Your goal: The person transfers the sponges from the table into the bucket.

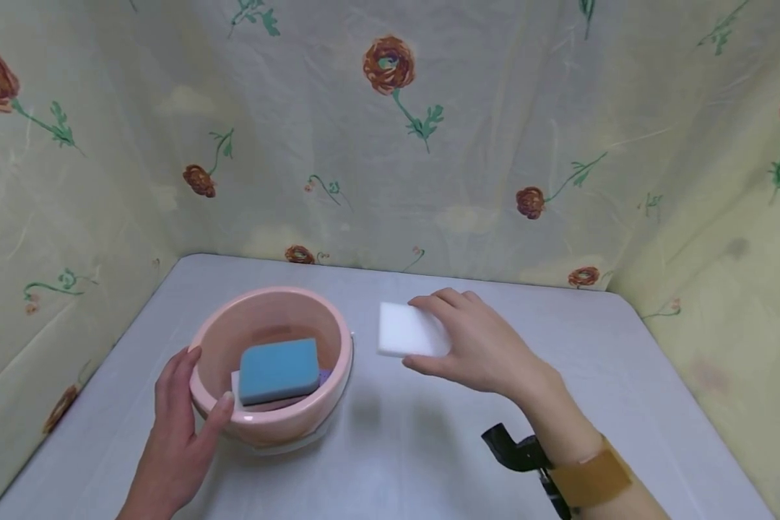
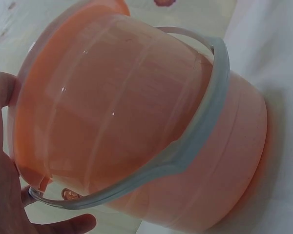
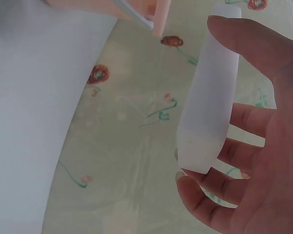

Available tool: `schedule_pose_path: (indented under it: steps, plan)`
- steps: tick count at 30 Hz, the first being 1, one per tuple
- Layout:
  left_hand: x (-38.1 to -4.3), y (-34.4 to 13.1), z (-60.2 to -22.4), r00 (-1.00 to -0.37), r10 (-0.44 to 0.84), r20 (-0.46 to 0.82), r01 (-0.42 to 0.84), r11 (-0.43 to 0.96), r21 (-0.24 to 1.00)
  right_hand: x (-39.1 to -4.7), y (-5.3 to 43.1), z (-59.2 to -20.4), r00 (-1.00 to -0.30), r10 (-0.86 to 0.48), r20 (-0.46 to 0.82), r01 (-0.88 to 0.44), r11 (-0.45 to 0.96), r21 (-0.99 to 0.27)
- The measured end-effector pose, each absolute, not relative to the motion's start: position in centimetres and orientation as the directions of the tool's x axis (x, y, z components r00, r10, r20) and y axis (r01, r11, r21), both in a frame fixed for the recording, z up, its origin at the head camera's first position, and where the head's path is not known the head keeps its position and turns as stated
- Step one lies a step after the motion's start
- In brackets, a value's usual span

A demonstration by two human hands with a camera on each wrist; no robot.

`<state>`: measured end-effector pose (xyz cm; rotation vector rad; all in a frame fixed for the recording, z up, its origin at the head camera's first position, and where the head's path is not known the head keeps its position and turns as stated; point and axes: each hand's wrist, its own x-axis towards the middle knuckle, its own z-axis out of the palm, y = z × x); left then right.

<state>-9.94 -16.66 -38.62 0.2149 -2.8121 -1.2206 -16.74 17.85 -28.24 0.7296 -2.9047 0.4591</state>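
Above the table, right of the pink bucket (image 1: 279,426), my right hand (image 1: 477,343) holds a white sponge block (image 1: 411,331) between thumb and fingers. The right wrist view shows the thumb on one side of this sponge (image 3: 210,97) and fingertips on the other. My left hand (image 1: 180,426) grips the bucket's near-left rim, with the thumb at the front. A blue sponge (image 1: 279,370) lies on top inside the bucket, with white, pinkish and purple pieces partly hidden beneath it.
The bucket's grey handle (image 2: 185,151) hangs down along its outer side. A white-covered table (image 1: 494,462) carries the bucket. Floral curtains (image 1: 468,137) enclose the back and both sides. A black device (image 1: 516,451) is strapped at my right wrist.
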Motion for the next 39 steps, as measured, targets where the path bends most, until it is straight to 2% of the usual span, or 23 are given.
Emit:
schedule_pose_path:
  steps: [21,39]
  plan:
    - [-9.9,-16.8,-38.5,-0.990,-0.138,-0.008,-0.098,0.665,0.741,-18.3,12.6,-26.6,-0.827,-0.536,0.166,-0.561,0.784,-0.264]
    - [-10.0,-16.9,-38.6,-0.990,-0.140,-0.023,-0.113,0.684,0.720,-19.3,9.8,-27.0,-0.805,-0.580,0.122,-0.589,0.760,-0.274]
